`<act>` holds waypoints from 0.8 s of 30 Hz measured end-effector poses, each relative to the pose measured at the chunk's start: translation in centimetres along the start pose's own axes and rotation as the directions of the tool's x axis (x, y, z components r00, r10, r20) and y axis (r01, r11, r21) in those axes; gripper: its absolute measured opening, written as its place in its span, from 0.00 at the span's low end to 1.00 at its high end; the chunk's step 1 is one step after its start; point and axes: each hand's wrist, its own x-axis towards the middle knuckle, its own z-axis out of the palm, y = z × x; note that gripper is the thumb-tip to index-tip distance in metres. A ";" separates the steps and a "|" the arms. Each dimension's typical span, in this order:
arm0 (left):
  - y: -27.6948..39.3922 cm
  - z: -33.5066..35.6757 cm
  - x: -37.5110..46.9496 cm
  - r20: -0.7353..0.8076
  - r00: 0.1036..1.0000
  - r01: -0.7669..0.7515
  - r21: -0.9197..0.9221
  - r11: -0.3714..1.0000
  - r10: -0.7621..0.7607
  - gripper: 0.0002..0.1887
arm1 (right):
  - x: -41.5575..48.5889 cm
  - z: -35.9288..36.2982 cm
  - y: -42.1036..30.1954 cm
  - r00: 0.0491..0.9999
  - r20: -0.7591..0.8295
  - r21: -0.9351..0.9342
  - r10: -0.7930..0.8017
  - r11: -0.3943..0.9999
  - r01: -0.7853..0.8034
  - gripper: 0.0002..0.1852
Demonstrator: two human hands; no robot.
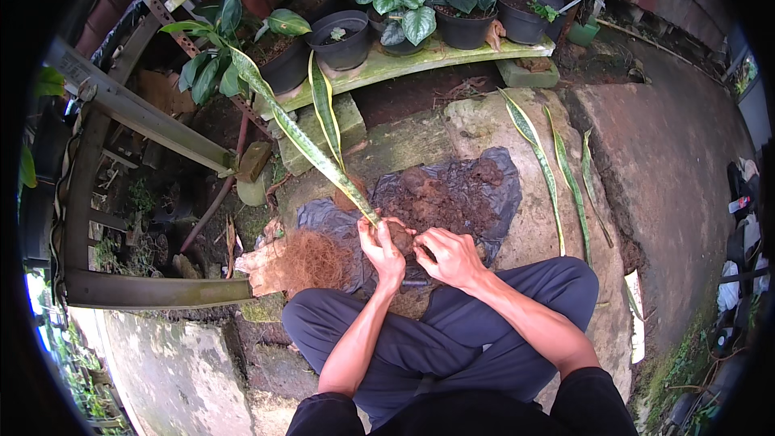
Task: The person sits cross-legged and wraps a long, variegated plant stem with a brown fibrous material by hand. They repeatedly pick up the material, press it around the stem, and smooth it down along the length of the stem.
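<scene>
My left hand [382, 253] grips a ball of brown soil [399, 237] at the base of a long snake plant leaf [303, 139]. The leaf is green with yellow edges and slants up to the left. At the ball's right side are the bent fingertips of my right hand [451, 256]; whether they pinch anything is too small to tell. Just behind, a second snake plant leaf [325, 112] rises from a brown fibrous clump [351, 195], partly hidden by the first leaf. Moist dark soil [427, 194] lies heaped on a black plastic sheet [505, 178] before me.
Loose coconut fibre [315, 259] lies left of my hands. Three cut snake plant leaves [566, 175] rest on the concrete slab [478, 110] at right. Behind stands a mossy plank [387, 75] bearing several black pots [342, 42]. A metal frame [145, 124] borders the left.
</scene>
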 end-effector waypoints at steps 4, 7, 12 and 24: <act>0.0 -0.1 0.0 0.000 1.000 0.008 0.012 1.000 -0.008 0.15 | 0.0 0.1 0.2 0.995 0.072 0.091 0.070 0.993 -0.076 0.09; 0.4 0.1 0.0 0.004 1.000 0.016 0.003 1.000 -0.016 0.15 | 0.1 -0.3 0.2 0.977 0.156 0.195 0.147 0.965 -0.176 0.10; 0.5 0.0 0.3 0.029 1.000 -0.002 0.012 1.000 0.002 0.14 | 0.1 0.0 0.9 0.937 0.253 0.462 0.240 0.821 -0.335 0.09; 1.4 -0.5 1.0 0.191 0.972 0.148 -0.049 0.988 -0.136 0.17 | 0.1 -0.4 0.9 0.922 0.316 0.595 0.222 0.710 -0.375 0.07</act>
